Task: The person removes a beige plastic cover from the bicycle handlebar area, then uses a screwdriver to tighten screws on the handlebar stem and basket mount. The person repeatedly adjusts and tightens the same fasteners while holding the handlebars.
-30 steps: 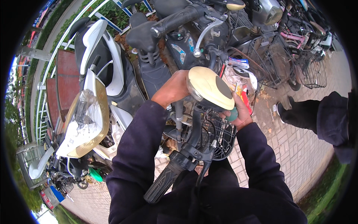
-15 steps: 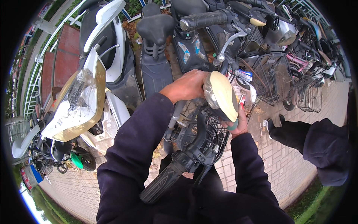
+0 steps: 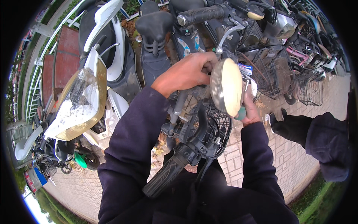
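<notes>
A cream oval headlight with a clear rim stands in front of me, above the bike's wire basket. My left hand is closed at its upper left edge, thumb and curled fingers against the rim; some fingertips are hidden. On the far side of the headlight, my right hand is wrapped round what looks like a screwdriver, with a green handle end below and a thin metal shaft above. The headlight partly hides this hand. Nearer to me is a black handlebar grip with its brake lever.
A white scooter stands at the left, by a brown panel. Black saddles and another handlebar are ahead. Parked bikes with wire baskets line the right. A person's dark-clothed leg is on the brick paving at right.
The headlight has shifted right and turned, so its cream face shows more fully. My left hand has moved up with its fingers more curled; my right hand has moved slightly right.
</notes>
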The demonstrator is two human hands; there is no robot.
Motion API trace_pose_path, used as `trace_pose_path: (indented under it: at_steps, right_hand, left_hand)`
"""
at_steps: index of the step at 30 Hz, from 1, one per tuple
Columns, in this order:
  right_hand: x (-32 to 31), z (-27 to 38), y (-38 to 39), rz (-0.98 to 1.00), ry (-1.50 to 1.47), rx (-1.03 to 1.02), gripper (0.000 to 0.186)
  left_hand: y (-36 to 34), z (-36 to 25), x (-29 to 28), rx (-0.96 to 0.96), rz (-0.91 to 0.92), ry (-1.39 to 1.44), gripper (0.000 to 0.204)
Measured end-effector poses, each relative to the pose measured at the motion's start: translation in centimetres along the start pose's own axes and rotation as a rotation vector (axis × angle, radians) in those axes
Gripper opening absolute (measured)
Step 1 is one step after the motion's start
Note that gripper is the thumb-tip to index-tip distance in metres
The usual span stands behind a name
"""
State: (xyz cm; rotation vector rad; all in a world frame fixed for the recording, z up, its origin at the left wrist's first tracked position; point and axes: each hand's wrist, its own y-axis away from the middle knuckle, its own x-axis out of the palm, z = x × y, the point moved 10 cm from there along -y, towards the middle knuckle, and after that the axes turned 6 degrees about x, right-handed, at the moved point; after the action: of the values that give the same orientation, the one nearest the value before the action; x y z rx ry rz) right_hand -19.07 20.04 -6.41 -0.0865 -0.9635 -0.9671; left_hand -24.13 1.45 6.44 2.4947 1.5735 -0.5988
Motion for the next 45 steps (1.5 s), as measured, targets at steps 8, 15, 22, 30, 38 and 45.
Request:
trace_pose_path:
  at_steps: [8, 15, 22, 30, 38, 45]
  right_hand:
    - [2.3, 2.9, -0.3, -0.005, -0.017, -0.029, 0.068]
    - [4.7, 4.0, -1.1, -0.068, 0.147, -0.066, 0.066]
    - [5.8, 4.6, -5.1, -0.046, 0.258, -0.002, 0.064]
    - [3.5, 4.1, 3.0, -0.517, 0.447, -0.087, 0.047]
    - [7.5, 3.2, 2.3, -0.328, 0.438, 0.034, 0.061]
    - [6.8, 2.2, 1.8, -0.411, 0.223, 0.263, 0.065]
  left_hand:
    - [4.3, -0.1, 1.4, -0.192, -0.147, 0.207, 0.062]
    - [7.5, 0.5, 1.4, -0.302, -0.301, 0.184, 0.076]
    - [9.5, 1.2, 2.2, -0.34, -0.482, 0.471, 0.074]
    - [10.0, 0.7, 2.1, -0.399, -0.655, 0.196, 0.073]
    - [9.1, -0.5, 3.2, -0.294, -0.612, -0.022, 0.077]
    - [8.4, -1.5, 3.9, -0.106, -0.387, -0.14, 0.079]
